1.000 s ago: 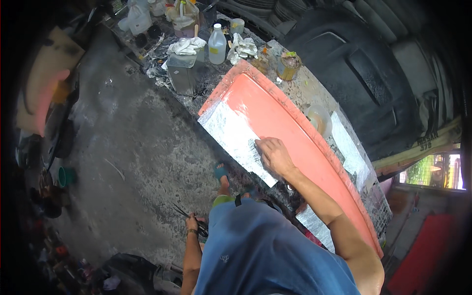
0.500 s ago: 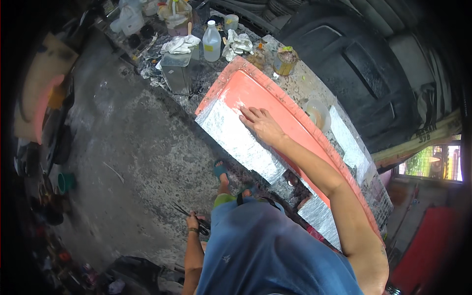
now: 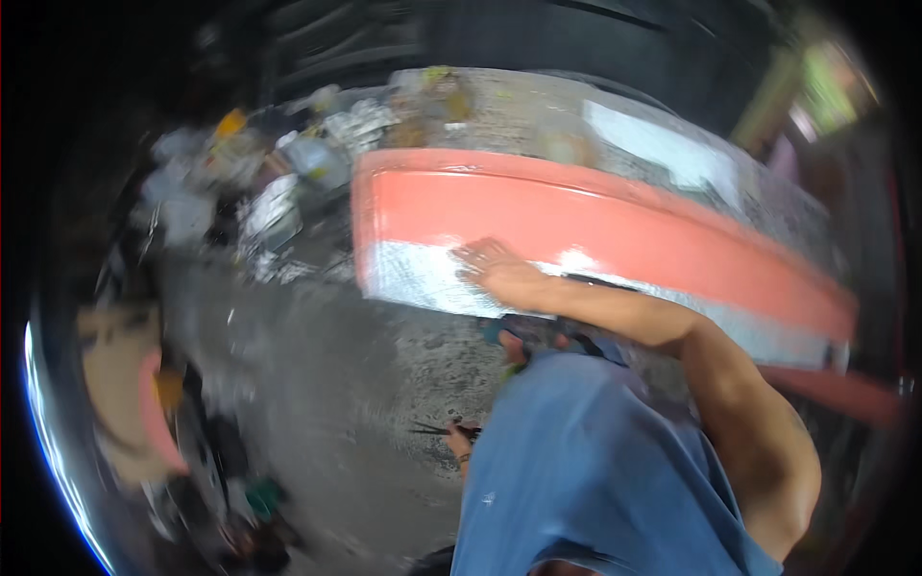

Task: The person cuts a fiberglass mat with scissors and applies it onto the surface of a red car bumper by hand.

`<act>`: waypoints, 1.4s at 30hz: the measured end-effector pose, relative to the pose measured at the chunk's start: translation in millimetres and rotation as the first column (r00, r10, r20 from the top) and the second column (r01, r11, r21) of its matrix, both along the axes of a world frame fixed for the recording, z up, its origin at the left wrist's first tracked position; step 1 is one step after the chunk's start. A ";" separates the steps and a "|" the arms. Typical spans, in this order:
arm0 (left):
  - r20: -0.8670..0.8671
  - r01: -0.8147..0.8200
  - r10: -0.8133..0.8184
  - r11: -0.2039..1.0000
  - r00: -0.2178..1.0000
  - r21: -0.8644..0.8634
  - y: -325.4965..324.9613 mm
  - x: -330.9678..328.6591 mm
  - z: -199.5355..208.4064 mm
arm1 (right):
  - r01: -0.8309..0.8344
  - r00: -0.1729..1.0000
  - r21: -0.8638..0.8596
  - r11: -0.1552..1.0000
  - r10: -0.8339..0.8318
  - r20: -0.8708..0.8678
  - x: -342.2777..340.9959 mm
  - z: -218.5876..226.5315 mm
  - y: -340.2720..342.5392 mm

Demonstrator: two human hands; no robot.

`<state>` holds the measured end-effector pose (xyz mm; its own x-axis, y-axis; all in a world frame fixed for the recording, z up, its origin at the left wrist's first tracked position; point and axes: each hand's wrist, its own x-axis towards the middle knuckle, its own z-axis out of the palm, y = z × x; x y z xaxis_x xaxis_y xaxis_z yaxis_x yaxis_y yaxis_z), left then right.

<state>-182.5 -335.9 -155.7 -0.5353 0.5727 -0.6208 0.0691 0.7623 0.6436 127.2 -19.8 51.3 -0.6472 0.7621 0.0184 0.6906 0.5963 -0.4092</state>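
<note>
My right hand point(image 3: 504, 276) lies flat, fingers apart, on a white fibrous sheet point(image 3: 413, 276), probably fibreglass mat. The sheet covers the near left part of a long, shallow salmon-pink mould point(image 3: 538, 213) on the workbench. Another pale strip point(image 3: 759, 324) lies along the mould's near edge further right. Low at my side, my left hand point(image 3: 460, 442) is closed round a pair of scissors point(image 3: 430, 429), whose blades point left. Motion blur hides fine detail of the fingers.
Behind the mould, a pale sheet point(image 3: 663, 149) and a blurred tub point(image 3: 567, 144) stand on the bench. Its left end is crowded with a clear bottle point(image 3: 317, 161), crumpled silvery wrapping point(image 3: 360, 125) and a tin. A brown board point(image 3: 120, 384) and green bucket point(image 3: 262, 496) are at left.
My view has swung, so the bench now runs more level across the picture. My right hand stays on the white sheet, and the scissors remain in my left hand.
</note>
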 end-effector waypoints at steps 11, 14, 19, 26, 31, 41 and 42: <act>-0.207 0.485 -0.485 0.564 0.850 0.668 176.9 177.9 283.0 | -0.121 0.794 -0.372 0.920 -0.136 -0.593 16.8 24.5 -123.0; -0.281 0.626 -0.622 0.447 0.731 0.639 191.3 223.4 302.8 | -0.013 0.780 -0.388 0.921 -0.233 -0.580 46.8 38.2 -124.0; -0.098 0.708 -0.863 0.337 0.496 0.620 188.2 279.8 276.4 | 0.046 0.621 -0.497 0.866 -0.415 -0.665 102.2 31.7 -159.1; -0.071 0.799 -0.980 0.108 0.184 0.591 169.0 308.3 245.1 | 0.420 0.578 -0.535 0.733 -0.671 -0.465 189.4 27.5 -206.2; 0.260 0.708 -0.914 0.405 0.310 0.579 169.0 303.6 231.5 | 0.461 0.268 -0.788 0.408 -0.911 -0.315 257.8 55.0 -231.0; 0.355 0.651 -0.819 0.573 0.450 0.498 148.9 305.7 193.9 | 0.211 0.585 -0.889 0.405 -0.781 -0.217 312.2 54.0 -170.3; 0.403 0.590 -0.784 0.621 0.473 0.516 143.7 307.8 192.3 | 0.213 0.626 -0.876 0.433 -0.748 -0.218 310.0 51.9 -162.9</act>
